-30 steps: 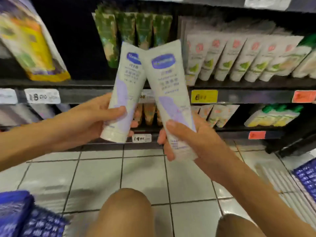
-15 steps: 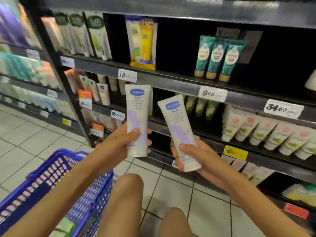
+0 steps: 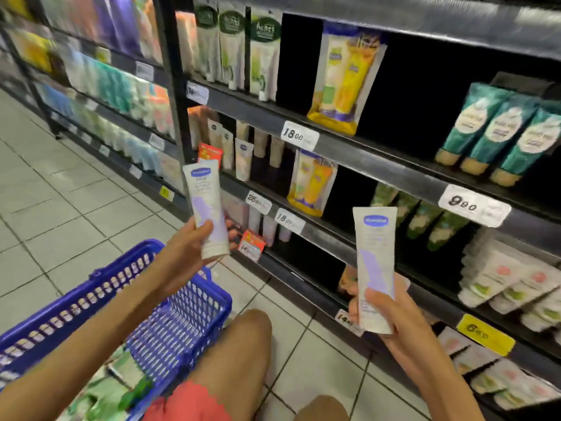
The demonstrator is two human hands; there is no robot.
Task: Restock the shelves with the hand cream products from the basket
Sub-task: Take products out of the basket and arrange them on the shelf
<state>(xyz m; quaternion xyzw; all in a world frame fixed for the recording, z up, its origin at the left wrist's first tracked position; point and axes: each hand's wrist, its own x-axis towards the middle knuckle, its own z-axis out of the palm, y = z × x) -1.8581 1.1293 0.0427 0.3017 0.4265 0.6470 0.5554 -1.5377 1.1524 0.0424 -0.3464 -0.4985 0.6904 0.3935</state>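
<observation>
White-lilac left tube point(image 3: 207, 208) sits pinched in the left hand point(image 3: 179, 253) above the blue basket point(image 3: 182, 326); right hand point(image 3: 394, 323) grips the right tube point(image 3: 376, 262) by the dark shelves point(image 3: 379, 165). Label print's too blurry, basket contents half cut off. Pale tile floor point(image 3: 76, 208).

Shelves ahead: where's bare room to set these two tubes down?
Widest bare stretch: upper shelf, between the yellow twin pack and the teal tubes. A narrower gap lies between the green-capped pouches and that pack. One shelf down, a dark gap sits between the lower yellow pack and the green tubes. Crowded: the white tubes at right.
</observation>
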